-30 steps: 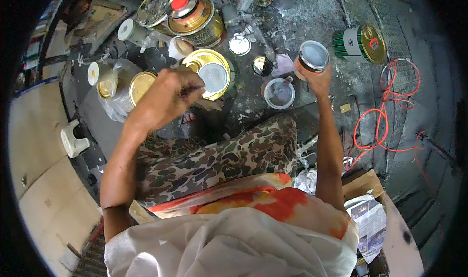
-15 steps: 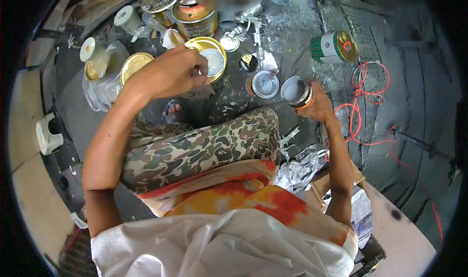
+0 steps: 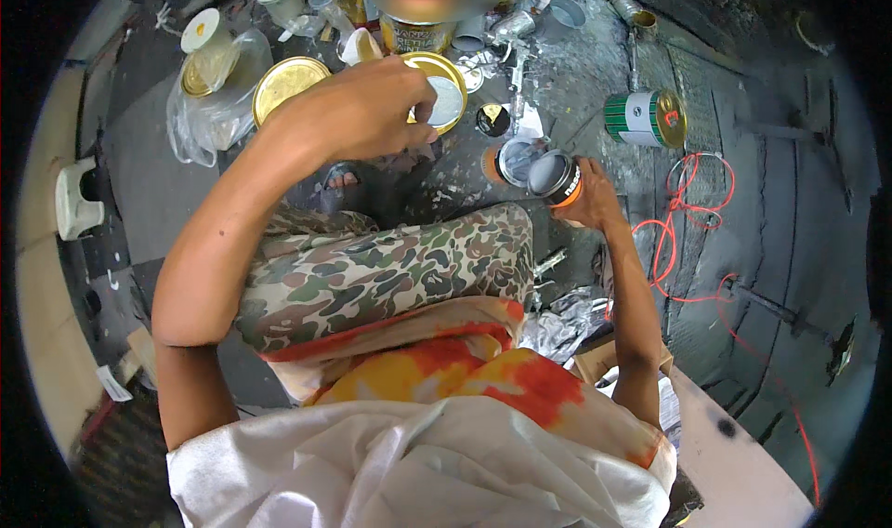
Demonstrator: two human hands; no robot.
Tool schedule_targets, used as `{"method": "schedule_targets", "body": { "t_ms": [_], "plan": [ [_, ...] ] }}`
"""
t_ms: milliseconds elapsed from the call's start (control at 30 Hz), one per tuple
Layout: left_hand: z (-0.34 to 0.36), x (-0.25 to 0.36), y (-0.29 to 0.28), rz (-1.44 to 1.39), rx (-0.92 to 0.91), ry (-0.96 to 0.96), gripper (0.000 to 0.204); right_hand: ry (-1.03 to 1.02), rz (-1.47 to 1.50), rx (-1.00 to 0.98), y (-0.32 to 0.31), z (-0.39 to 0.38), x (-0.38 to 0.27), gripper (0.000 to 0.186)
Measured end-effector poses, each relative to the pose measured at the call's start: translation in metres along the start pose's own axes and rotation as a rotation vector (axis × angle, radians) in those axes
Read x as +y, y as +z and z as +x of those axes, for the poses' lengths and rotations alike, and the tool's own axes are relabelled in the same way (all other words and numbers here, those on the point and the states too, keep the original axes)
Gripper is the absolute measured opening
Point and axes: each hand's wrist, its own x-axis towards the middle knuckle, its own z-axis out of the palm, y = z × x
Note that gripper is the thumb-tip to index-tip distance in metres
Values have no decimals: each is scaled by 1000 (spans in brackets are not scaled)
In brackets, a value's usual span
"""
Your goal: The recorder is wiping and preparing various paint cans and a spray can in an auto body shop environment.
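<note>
My right hand [image 3: 592, 195] is wrapped round a dark can [image 3: 555, 177] with an orange band, its mouth tipped left. Grey paint coats its inside, and its rim overlaps the edge of a second can [image 3: 517, 159], which stands on the floor with grey inside. Over on the left, my left hand [image 3: 390, 108] hovers with curled fingers beside a gold-rimmed round container [image 3: 452, 74], whose middle shows grey. Whatever those fingers pinch, if anything, is hidden. A small black round lid [image 3: 492, 119] with a pale patch lies between the hands.
A green-and-white can [image 3: 641, 119] lies on its side at the right, above a tangled orange hose [image 3: 671, 240]. Spray guns [image 3: 518, 72] and paint tins [image 3: 415, 37] crowd the back. A gold lid [image 3: 290, 86] and a clear plastic bag [image 3: 223, 110] are left.
The can in my right hand has moved slightly left and now overlaps the standing can's rim. My left hand has shifted a little right in view. The whole view has shifted too.
</note>
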Motion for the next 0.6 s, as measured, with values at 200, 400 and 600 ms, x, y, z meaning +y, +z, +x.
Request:
{"method": "schedule_targets", "body": {
  "t_ms": [200,400,600],
  "plan": [
    [1,4,-5,-1,-74,-66,25,13,-74,-20,-8,4,-7,107],
    [-1,0,1,-25,5,-8,26,25,-146,-43,-21,4,-18,106],
    [1,-4,2,-22,4,-48,25,-8,-168,10,-22,4,-15,105]
  ]
}}
